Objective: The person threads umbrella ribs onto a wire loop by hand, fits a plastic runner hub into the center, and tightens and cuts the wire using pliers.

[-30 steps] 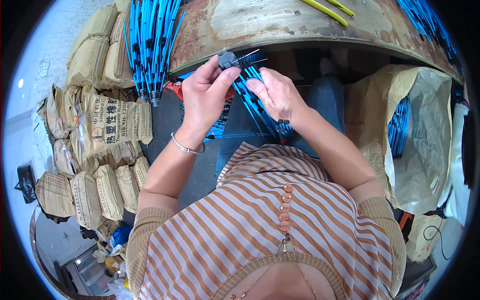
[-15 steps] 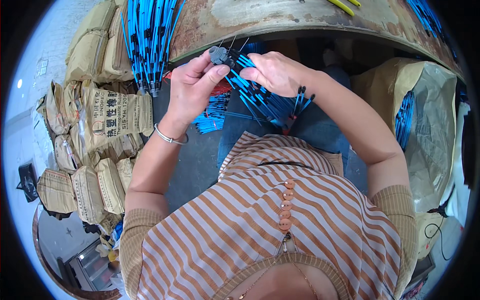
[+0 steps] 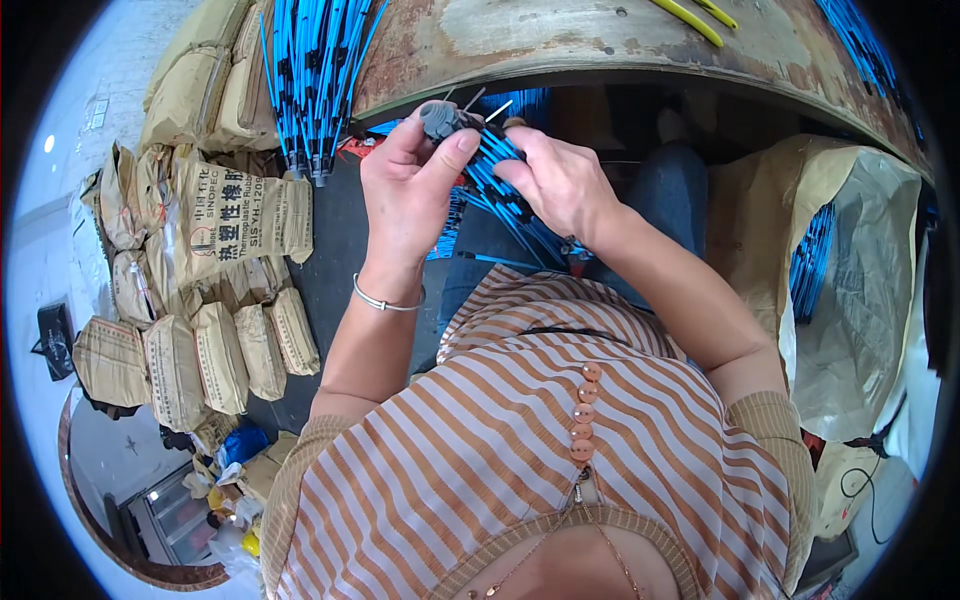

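Observation:
My left hand (image 3: 418, 180) pinches a small grey ribbed plastic connector (image 3: 440, 121) between thumb and fingers, just in front of the table edge. Thin pale prongs stick up from beside it. Close on its right, my right hand (image 3: 560, 180) is closed on thin blue rods (image 3: 500, 185) with black ends, which lead up to the connector. The fingers hide how rods and connector meet. More blue rods fan out below my hands over my lap.
A worn wooden table (image 3: 540, 45) curves across the front, with a yellow-handled tool (image 3: 690, 20) on it. A bundle of blue rods (image 3: 312, 80) hangs at its left. Brown paper sacks (image 3: 205, 350) pile up on the left; a lined paper sack (image 3: 860, 270) stands on the right.
Both hands have shifted slightly, the left one to the right. My right hand has turned and closed in on the rods. The connector stays in my left hand.

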Demonstrator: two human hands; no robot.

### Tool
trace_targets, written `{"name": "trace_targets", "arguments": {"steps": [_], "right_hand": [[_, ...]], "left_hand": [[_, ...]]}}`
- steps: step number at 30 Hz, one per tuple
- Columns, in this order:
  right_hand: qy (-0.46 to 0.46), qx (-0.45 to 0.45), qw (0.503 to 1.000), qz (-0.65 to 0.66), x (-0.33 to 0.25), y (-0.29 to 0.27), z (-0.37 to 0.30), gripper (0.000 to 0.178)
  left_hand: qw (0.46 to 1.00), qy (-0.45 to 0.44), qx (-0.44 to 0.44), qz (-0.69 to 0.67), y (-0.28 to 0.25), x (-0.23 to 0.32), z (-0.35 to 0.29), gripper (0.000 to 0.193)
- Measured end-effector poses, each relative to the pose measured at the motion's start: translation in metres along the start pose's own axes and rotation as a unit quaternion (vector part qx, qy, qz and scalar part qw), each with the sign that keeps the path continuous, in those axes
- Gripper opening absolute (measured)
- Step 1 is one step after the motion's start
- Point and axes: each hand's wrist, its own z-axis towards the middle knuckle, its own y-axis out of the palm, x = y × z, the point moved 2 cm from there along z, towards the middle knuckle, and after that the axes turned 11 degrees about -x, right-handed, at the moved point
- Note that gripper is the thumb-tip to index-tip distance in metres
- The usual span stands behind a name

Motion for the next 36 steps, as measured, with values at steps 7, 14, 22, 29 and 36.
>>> {"name": "trace_targets", "arguments": {"steps": [7, 14, 22, 29, 36], "right_hand": [[-0.046, -0.108, 0.993, -0.006, 0.008, -0.003, -0.003, 0.019], [-0.058, -0.076, 0.991, -0.09, 0.002, 0.001, 0.005, 0.016], [-0.055, -0.091, 0.984, -0.14, 0.005, 0.002, 0.008, 0.021], [-0.018, -0.071, 0.996, -0.057, 0.0, 0.006, 0.0, 0.019], [-0.001, -0.018, 0.992, 0.125, -0.002, -0.002, -0.016, 0.015]], "left_hand": [[0.99, 0.054, -0.123, -0.035, -0.001, 0.004, -0.001, 0.029], [0.993, 0.018, -0.049, -0.102, 0.009, -0.005, -0.001, 0.027], [0.995, 0.023, -0.018, -0.096, 0.021, -0.013, 0.004, 0.026], [0.995, -0.011, 0.011, -0.097, 0.021, -0.013, -0.001, 0.028], [0.982, 0.067, -0.09, -0.153, 0.011, -0.007, -0.002, 0.03]]}}
